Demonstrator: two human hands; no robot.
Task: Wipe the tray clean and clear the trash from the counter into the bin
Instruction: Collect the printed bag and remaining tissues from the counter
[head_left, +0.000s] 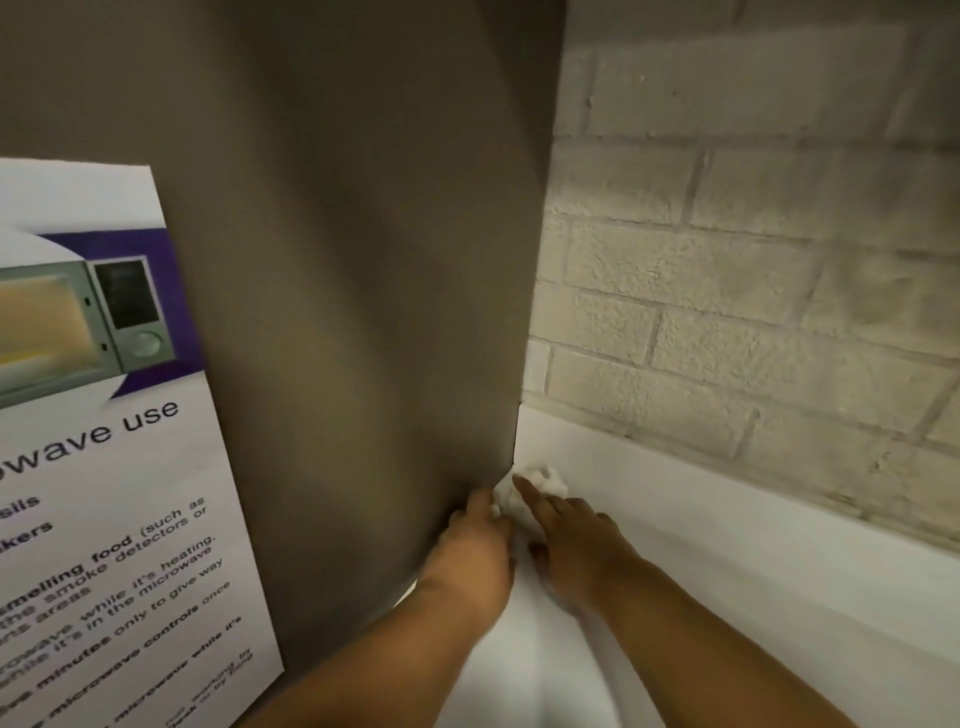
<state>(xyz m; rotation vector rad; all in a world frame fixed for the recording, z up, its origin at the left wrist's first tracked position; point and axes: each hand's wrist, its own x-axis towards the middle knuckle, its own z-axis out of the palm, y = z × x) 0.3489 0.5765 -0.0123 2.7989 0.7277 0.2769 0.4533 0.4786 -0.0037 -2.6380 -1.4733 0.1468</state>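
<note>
Shared kitchen or break room: printed microwave-use notice (104, 467) on grey panel (363, 260), painted brick wall (727, 312), white counter (753, 582).

two hands are showing, a left hand (475, 540) and a right hand (576, 540); one crumpled white tissue (545, 480), one white table (727, 571), one microwave poster (104, 493), one grey panel (363, 260) and one brick wall (753, 286) are appearing

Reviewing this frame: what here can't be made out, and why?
Head view:
- Tray, bin: out of frame.
- Left hand grip: fingertips blurred against the grey panel.
- White wad: small, blurred, partly under the right hand; material unclear.
- Poster: text cut by left edge, blurred.
</note>
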